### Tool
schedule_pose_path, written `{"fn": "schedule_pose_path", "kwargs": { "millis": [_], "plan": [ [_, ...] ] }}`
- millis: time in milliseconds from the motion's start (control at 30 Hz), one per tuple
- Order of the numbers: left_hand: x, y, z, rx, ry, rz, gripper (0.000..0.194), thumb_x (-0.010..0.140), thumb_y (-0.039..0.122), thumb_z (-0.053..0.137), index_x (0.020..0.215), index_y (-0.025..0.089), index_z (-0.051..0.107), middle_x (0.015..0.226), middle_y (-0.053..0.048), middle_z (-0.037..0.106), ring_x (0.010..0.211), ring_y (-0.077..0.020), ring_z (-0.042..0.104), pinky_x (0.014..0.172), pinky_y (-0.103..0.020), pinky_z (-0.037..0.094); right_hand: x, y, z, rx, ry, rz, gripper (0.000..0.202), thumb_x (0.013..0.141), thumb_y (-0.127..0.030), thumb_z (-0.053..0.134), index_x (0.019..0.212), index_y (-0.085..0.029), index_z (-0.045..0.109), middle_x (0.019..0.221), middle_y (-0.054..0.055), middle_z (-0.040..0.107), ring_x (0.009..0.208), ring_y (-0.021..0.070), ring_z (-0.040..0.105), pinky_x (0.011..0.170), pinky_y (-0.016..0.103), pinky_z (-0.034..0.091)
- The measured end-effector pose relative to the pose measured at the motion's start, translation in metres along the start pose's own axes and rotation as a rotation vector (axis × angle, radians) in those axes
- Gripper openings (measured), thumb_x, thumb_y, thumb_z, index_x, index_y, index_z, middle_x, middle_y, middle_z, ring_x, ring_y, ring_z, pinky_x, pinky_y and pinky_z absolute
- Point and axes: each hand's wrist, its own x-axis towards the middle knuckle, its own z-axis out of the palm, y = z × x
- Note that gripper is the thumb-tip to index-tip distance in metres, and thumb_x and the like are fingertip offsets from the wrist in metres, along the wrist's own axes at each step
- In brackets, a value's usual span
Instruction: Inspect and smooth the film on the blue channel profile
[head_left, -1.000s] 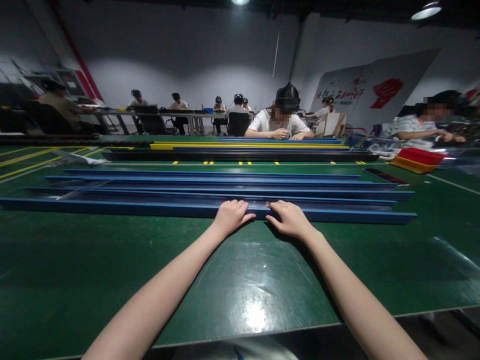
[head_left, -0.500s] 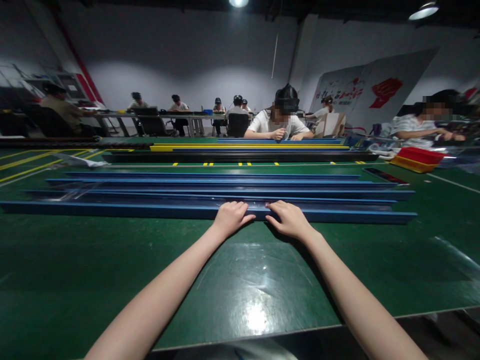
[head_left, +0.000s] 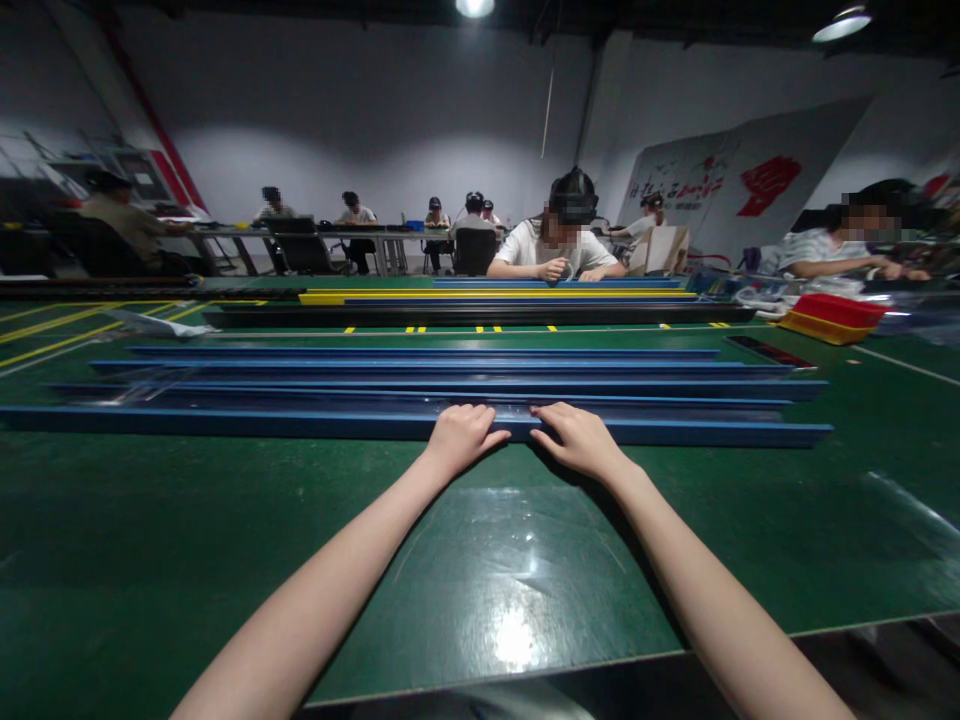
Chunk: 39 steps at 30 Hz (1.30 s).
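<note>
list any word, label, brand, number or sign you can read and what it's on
Nothing reads clearly enough to quote.
Banner board: red and dark lettering beside a red fist, too blurred; smaller line below, too small.
Blue channels: no lettering visible.
Phone: too small to tell.

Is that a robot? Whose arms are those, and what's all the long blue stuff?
No robot here, just a person with bare hands! The camera is worn on that person's head, looking forward and down, so you see the arms stretching away from you. The left hand and right hand both hold the nearest blue rail, with fingers over its edge and thumbs at the front. More blue rails lie behind it on the green table. Farther back are a yellow rail, a black rail and a red and yellow box. Across the table sits another person in a white top.
</note>
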Motion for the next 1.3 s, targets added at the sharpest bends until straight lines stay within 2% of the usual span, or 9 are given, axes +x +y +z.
{"fn": "schedule_pose_path", "kwargs": {
  "millis": [167,433,1300],
  "plan": [
    [-0.0002,0.0001,-0.0011,0.006,-0.003,0.004,0.037,0.084,0.05,0.043,0.081,0.016,0.057,0.073,-0.006,0.064,0.066,-0.0181,0.058,0.057,-0.027,0.035,0.0008,0.0009,0.0016,-0.005,0.002,-0.005,0.033,0.087,-0.036,0.039,0.107,-0.017,0.057,0.106,0.009,0.062,0.099,0.0184,0.054,0.08,0.027,0.04],
    [-0.0002,0.0031,-0.0043,0.031,0.007,-0.025,0.037,0.083,0.051,0.046,0.085,0.015,0.055,0.07,-0.006,0.064,0.065,-0.0187,0.058,0.056,-0.027,0.033,0.0025,0.0003,0.0003,-0.054,-0.043,0.032,0.02,0.086,-0.031,0.043,0.088,-0.017,0.057,0.091,0.007,0.061,0.082,0.0168,0.055,0.067,0.024,0.036],
    [0.0023,0.0029,-0.0063,0.001,-0.024,-0.08,0.041,0.08,0.055,0.046,0.079,0.015,0.056,0.07,-0.006,0.063,0.066,-0.0185,0.058,0.057,-0.027,0.033,0.0039,-0.0031,-0.0022,-0.09,-0.062,0.1,0.019,0.085,-0.034,0.045,0.083,-0.018,0.056,0.085,0.005,0.059,0.075,0.0154,0.055,0.061,0.023,0.03]
  ]
}}
